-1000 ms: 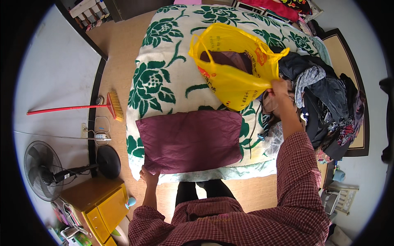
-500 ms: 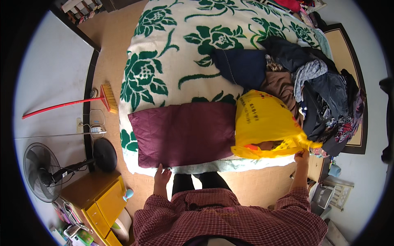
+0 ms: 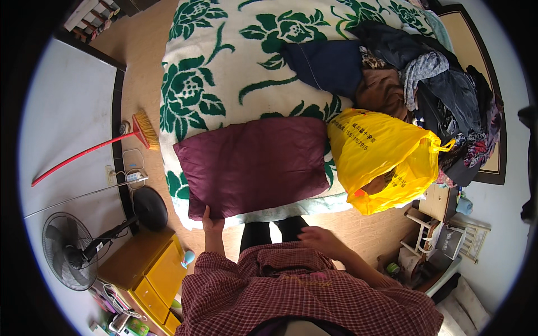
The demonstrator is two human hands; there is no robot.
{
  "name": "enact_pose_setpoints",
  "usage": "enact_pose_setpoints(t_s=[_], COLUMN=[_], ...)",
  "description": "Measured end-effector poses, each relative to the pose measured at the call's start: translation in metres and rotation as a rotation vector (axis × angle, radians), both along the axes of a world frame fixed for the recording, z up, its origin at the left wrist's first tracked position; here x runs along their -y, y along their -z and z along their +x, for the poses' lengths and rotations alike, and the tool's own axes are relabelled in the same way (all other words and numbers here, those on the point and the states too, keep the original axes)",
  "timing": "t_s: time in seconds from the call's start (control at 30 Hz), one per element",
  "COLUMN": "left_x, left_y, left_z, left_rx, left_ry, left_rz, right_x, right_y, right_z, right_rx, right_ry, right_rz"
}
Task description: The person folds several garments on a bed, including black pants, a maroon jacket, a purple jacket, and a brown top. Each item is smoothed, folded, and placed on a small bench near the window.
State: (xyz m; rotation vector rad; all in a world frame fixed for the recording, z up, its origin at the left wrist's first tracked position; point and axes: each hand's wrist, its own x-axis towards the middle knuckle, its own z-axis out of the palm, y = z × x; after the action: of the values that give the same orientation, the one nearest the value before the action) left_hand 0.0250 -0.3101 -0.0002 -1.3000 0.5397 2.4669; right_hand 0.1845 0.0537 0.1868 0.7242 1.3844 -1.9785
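A folded maroon cloth (image 3: 255, 168), perhaps a garment, lies flat along the near edge of the bed. My left hand (image 3: 213, 224) is closed on its near left corner, thumb on top. In front of my body hangs my right hand (image 3: 320, 239), touching neither cloth nor bag; motion blurs its fingers, so their state is unclear. Right of the maroon cloth sits a yellow plastic bag (image 3: 372, 148), its mouth gaping toward me with something brown inside. Behind the bag is a heap of dark clothes (image 3: 448, 103), with a navy garment (image 3: 328, 64) spread beside it.
A cream blanket with green flowers (image 3: 258, 103) covers the bed. On the left are a red-handled broom (image 3: 84, 159), a black fan (image 3: 70, 252) and a yellow wooden cabinet (image 3: 159, 274). A small white-framed stool (image 3: 420, 232) stands at the lower right.
My right hand has let go of the yellow bag and moved left toward my body. The bag has shifted right and its mouth now gapes wider. My left hand now grips the maroon cloth's corner.
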Motion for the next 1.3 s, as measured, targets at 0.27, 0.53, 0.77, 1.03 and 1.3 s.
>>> enact_pose_setpoints(t_s=[0.27, 0.53, 0.77, 1.03, 1.3], left_x=[0.006, -0.022, -0.068, -0.070, -0.063], left_y=[-0.026, -0.150, -0.238, -0.289, -0.301], left_z=[-0.027, -0.167, -0.277, -0.378, -0.439], left_rx=[0.071, -0.175, -0.378, -0.458, -0.692], left_ry=[0.005, 0.084, 0.186, 0.220, 0.159], left_rz=[-0.115, -0.094, -0.131, -0.156, 0.050], right_x=[0.012, -0.036, -0.036, -0.122, -0.134], right_y=[0.166, 0.072, -0.002, -0.079, -0.135], right_z=[-0.074, -0.179, -0.211, -0.397, -0.532], right_rx=[0.431, -0.043, 0.393, -0.316, -0.775], right_ry=[1.114, 1.198, 0.391, 0.725, 0.678], right_rz=[-0.307, -0.357, -0.002, 0.042, -0.072])
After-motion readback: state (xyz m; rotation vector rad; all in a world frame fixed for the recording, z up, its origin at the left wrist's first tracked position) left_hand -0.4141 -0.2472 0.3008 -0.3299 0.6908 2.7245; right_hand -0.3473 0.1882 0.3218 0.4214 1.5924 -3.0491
